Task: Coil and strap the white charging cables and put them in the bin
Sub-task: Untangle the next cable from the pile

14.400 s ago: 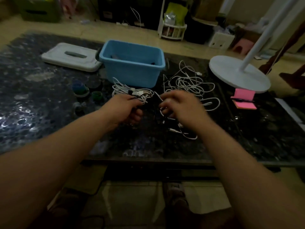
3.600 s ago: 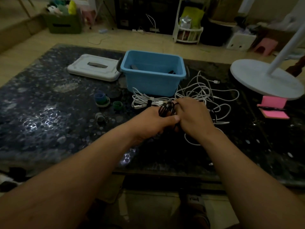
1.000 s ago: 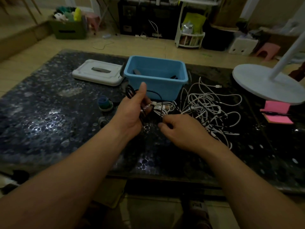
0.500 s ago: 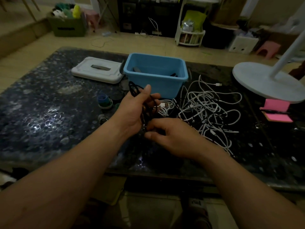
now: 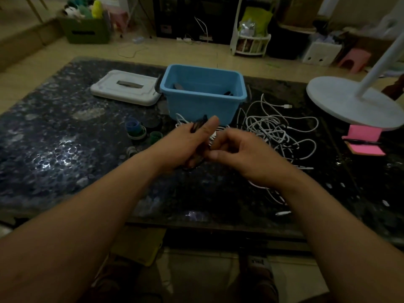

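**Two hands working a dark cable over a speckled black table**

A dark, glossy stone-patterned table (image 5: 54, 149) fills the view, dimly lit, with pale floor tiles beyond it and cluttered shelving, a green box and a pink stool along the far wall. At 12 o'clock from the hands stands an open blue bin (image 5: 202, 95) with dark items inside; its white lid (image 5: 125, 87) lies flat at 10 o'clock. A loose tangle of white charging cables (image 5: 277, 127) spreads on the table at 2 o'clock, just right of the bin, with strands trailing under the right wrist toward the near edge. A white round lamp base (image 5: 354, 106) sits at 2 o'clock by the right edge, pink sticky notes (image 5: 363, 141) in front of it. Small coloured caps (image 5: 135, 127) cluster at 9 o'clock. The table's left half and near edge lie open.

Both forearms reach in from the bottom. The left hand (image 5: 188, 145) is closed around a coiled black cable (image 5: 197, 125), thumb raised. The right hand (image 5: 242, 156) is curled narrow, fingertips pinched against the left hand; what it grips is hidden
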